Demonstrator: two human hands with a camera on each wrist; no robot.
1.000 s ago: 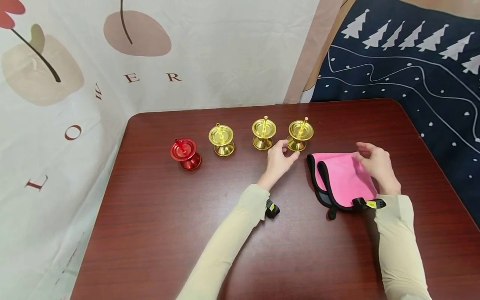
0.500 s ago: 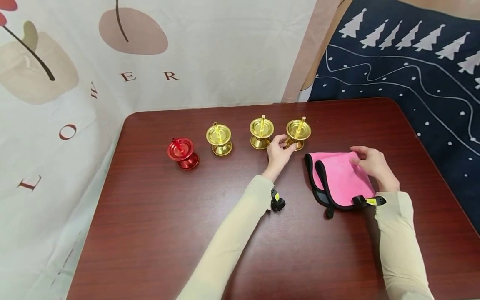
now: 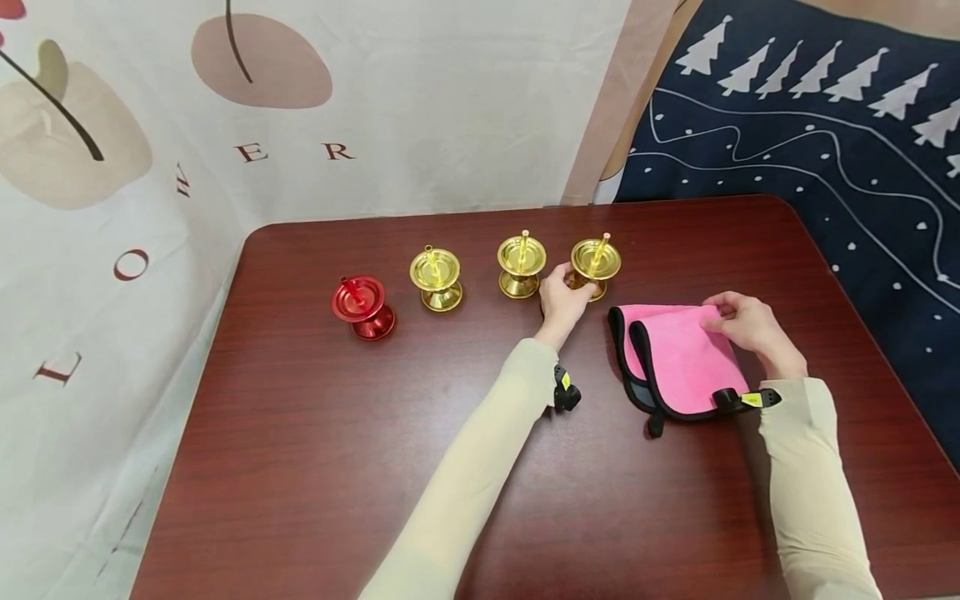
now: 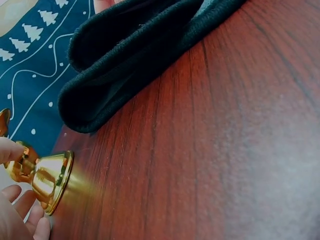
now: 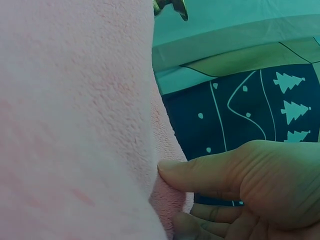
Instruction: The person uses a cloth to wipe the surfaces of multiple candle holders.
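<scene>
My left hand holds the rightmost gold candle holder low on its stem; this holder stands upright on the table. In the left wrist view the thumb lies against the waist of the gold candle holder, with the other fingers around its far side. A folded pink cloth with black edging lies to the right. My right hand pinches its upper right corner. Up close in the right wrist view, the thumb presses on the fluffy pink cloth, the fingers partly hidden beneath.
Two more gold candle holders, one near and one farther, stand left of my left hand. A red candle holder is leftmost. The dark red table meets a pale printed curtain and a navy tree-print cloth.
My left hand has moved in to the rightmost gold candle holder and now grips its stem. The right hand stays at the cloth's corner. The head view has shifted slightly.
</scene>
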